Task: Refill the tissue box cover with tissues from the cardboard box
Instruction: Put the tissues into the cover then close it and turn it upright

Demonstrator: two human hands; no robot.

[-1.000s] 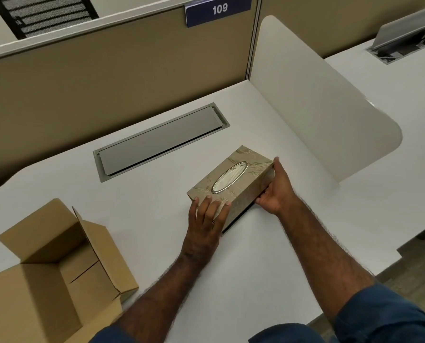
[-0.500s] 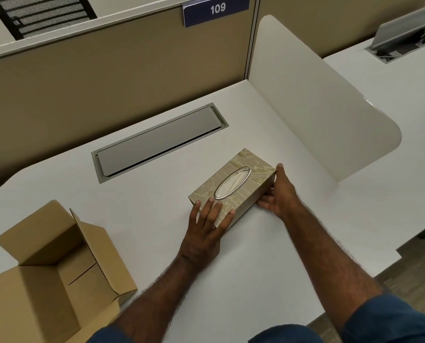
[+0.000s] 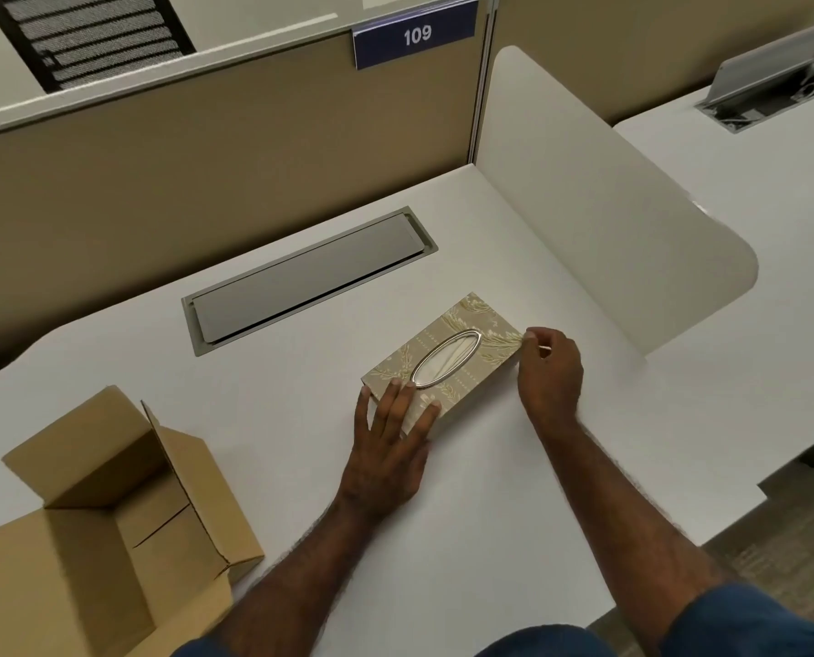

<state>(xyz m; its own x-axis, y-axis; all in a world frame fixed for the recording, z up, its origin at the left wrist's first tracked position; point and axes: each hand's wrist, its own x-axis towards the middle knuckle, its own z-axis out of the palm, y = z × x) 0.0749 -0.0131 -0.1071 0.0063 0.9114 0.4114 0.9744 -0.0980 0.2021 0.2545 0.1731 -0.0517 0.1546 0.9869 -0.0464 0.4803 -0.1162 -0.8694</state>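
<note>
head view: tissue box cover [image 3: 445, 360] sits flat on the white desk [image 3: 490, 490], right of centre, long axis running diagonally, far end toward the white divider panel [image 3: 608, 220]. oval metal-rimmed slot [image 3: 446, 358] faces up; pale tissue visible through it.

left hand [image 3: 388, 455] lies palm down, fingers spread and straight, fingertips resting on the near end of the cover's top, one tip touching the slot rim. flat press, not a grasp. forearm comes in from the bottom edge, angled up and right.

right hand [image 3: 551, 372] is at the cover's far right corner, fingers curled in, thumb and forefinger tips at the top edge of that corner. cannot tell whether they're pinching the edge or just touching it. forearm runs down to a blue sleeve [image 3: 746, 623] at bottom right.

cardboard box [image 3: 111, 528] is at the bottom left of the desk, well apart from the cover, flaps open. inside looks bare as far as visible.

grey cable hatch [image 3: 307, 277] is set in the desk behind the cover, lid closed. "109" sign [image 3: 415, 35] is on the partition above.

vs 1.0 s ago: cover's near side was tipped up off the desk with a dark gap under it, now seated flat. right hand went from cupping the right side to fingertips at the corner. left hand much the same. cardboard box unchanged.
</note>
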